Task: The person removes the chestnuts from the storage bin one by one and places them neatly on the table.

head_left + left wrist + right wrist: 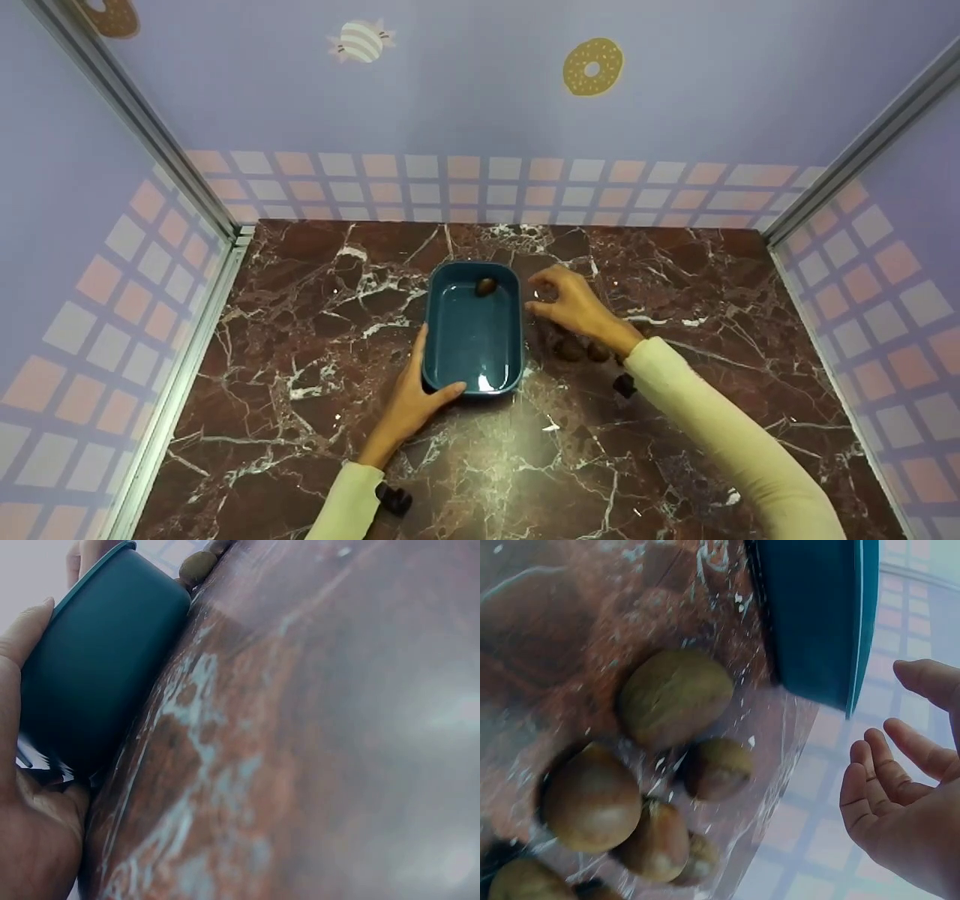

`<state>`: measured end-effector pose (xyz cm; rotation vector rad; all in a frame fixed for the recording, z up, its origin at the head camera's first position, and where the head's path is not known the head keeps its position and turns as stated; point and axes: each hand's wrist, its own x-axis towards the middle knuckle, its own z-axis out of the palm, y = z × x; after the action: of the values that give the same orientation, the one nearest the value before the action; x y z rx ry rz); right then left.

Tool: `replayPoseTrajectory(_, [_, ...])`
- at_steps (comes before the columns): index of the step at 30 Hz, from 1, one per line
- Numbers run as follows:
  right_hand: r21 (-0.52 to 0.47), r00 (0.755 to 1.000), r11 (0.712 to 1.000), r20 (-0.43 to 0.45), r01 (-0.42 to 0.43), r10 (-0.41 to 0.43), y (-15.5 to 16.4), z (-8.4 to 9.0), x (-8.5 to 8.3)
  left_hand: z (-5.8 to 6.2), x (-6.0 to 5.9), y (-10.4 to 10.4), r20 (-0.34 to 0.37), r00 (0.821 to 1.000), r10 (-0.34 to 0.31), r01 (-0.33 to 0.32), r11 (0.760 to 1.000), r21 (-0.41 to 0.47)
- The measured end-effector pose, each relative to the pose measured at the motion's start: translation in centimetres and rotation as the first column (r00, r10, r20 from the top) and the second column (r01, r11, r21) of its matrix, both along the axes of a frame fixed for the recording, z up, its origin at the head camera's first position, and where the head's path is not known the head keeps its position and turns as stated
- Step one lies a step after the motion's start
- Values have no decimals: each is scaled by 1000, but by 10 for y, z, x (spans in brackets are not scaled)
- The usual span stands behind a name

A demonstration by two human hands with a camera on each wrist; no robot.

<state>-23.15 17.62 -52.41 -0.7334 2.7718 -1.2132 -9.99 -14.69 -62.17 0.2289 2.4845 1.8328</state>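
- Looking down from my head camera, I see a dark red marble table with white veins, boxed in by lilac walls.
- Sitting near the middle of the table is a teal rectangular dish, its long side running away from me.
- My left hand holds the near left corner of the dish: fingers lie straight up its left wall, and the thumb hooks along the near end.
- From my left wrist camera, the palm presses against the dish's dark outer wall.
- One small brown nut lies inside the dish, at its far end.
- My right hand hovers just right of the dish's far corner, fingers loosely curled with thumb and forefinger apart, pinching nothing.
- The right wrist camera shows that palm empty, its fingers relaxed and spread in the air beside the dish's rim.
- A cluster of brown nuts lies on the marble under my right wrist, just beside the dish and apart from it.
- Up close, those nuts are rounded, brownish-green, some touching each other.
- Both my arms wear pale cream sleeves.
- Doughnut and candy stickers decorate the back wall above a band of pink and white squares.
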Motion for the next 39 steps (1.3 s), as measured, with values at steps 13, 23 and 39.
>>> replayPoseTrajectory(13, [-6,998,998,29,-60,60,-33,-2,0,0,-1,0,13,1000,-11,11,1000,0])
replayPoseTrajectory(23, [-20,996,997,40,-80,81,-59,-6,-2,0,0,0,-1,1000,-14,14,1000,-9])
replayPoseTrajectory(39, [26,989,999,143,-38,34,-84,-6,-8,1,0,1,-1,1000,-8,8,1000,-10])
